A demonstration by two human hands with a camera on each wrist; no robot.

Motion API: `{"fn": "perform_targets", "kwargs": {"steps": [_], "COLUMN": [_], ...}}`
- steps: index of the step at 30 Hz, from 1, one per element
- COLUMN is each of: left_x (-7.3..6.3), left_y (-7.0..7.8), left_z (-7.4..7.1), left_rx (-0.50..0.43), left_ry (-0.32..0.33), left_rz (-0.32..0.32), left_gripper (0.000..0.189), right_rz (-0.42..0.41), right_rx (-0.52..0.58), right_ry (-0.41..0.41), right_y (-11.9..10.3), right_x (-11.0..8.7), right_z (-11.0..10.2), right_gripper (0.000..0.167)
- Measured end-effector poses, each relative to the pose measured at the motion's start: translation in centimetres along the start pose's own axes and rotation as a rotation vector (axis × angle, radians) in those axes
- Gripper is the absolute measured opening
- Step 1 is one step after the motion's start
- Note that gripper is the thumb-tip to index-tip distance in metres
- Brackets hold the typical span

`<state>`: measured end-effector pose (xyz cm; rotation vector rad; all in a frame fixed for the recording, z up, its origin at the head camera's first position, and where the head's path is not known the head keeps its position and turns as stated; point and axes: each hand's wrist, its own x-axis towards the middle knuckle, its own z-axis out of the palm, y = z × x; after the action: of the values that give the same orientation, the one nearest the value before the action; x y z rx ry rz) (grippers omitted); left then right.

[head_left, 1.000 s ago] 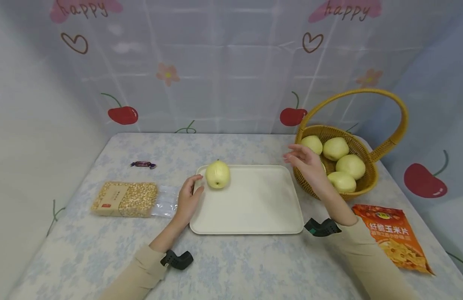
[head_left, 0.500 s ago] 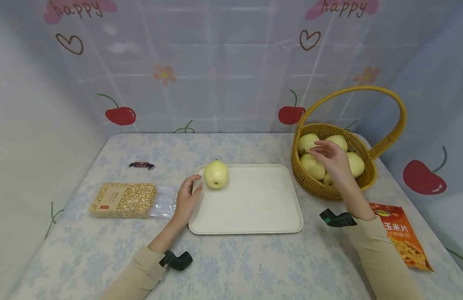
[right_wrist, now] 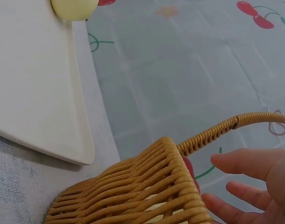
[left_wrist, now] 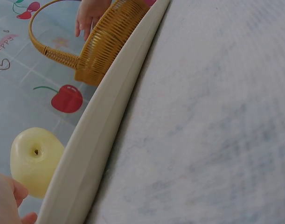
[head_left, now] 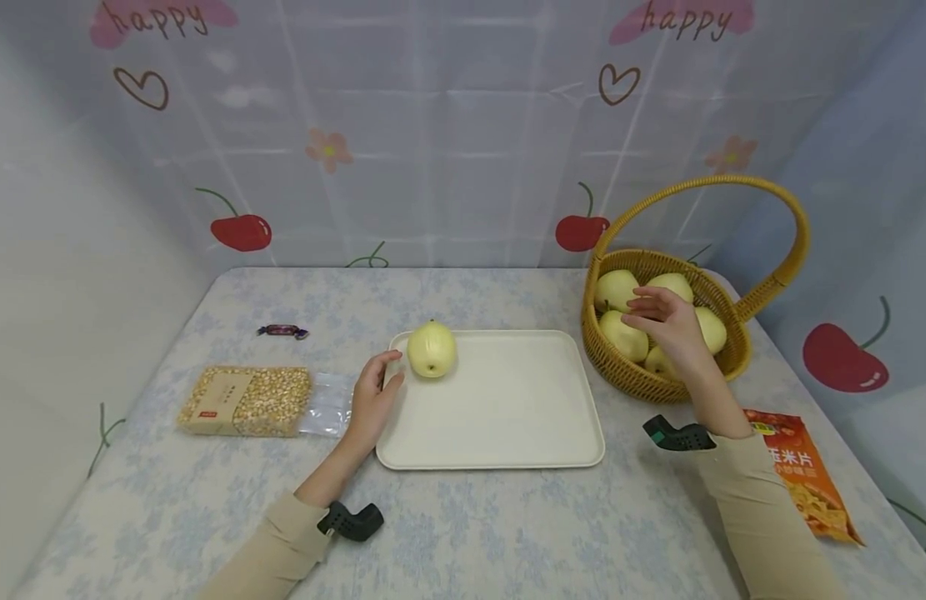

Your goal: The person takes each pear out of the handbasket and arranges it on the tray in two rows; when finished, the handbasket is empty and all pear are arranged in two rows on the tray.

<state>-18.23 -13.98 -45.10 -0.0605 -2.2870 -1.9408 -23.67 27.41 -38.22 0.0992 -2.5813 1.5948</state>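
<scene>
My left hand (head_left: 372, 402) rests at the left edge of a cream tray (head_left: 500, 408), fingers relaxed, holding nothing. Just beyond its fingertips a pale yellow-green pear (head_left: 432, 350) sits in the tray's far left corner, and the left wrist view shows the same pear (left_wrist: 36, 161) beside the fingers. Over a wicker basket (head_left: 620, 379) at the right hovers my right hand (head_left: 671, 329), its fingers loosely bent and nothing between them. Several pears (head_left: 623, 336) lie in the basket, partly covered by that hand. In the right wrist view the fingers (right_wrist: 245, 163) reach past the basket's rim.
A bag of corn kernels (head_left: 245, 402) lies left of the tray, with a wrapped candy (head_left: 282, 331) behind it. An orange snack bag (head_left: 808, 479) is at the right, partly under my right forearm. The basket's tall handle (head_left: 703, 182) arches above the far right.
My right hand has moved right, from the basket's left rim to over the pears in it. The left hand and the pear on the tray have stayed in place.
</scene>
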Motion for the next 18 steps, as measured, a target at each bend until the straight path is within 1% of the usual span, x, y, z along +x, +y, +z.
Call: {"fn": "perform_targets", "kwargs": {"steps": [3,6,12,18], "left_x": [0.0,0.0,-0.1,-0.1], "left_y": [0.1,0.1,0.1,0.1], "left_z": [0.0,0.1,0.1,0.1], "left_rx": [-0.003,-0.004,-0.001,0.001], "left_ry": [-0.003,-0.003,-0.002,-0.002], "left_rz": [-0.004,-0.006,-0.001,0.003], "left_gripper": [0.035,0.035,0.035,0.035], "right_rz": [0.003,0.010,0.026,0.008], "right_rx": [-0.022,-0.035,-0.018,-0.009], "right_ry": [-0.005,-0.012,-0.026,-0.048], "right_y": [0.2,0.4,0.9,1.5], "right_x": [0.1,0.2,0.3,0.7], "right_z": [-0.2,-0.5,-0.8,-0.8], "right_gripper": [0.055,0.061,0.062,0.064]}}
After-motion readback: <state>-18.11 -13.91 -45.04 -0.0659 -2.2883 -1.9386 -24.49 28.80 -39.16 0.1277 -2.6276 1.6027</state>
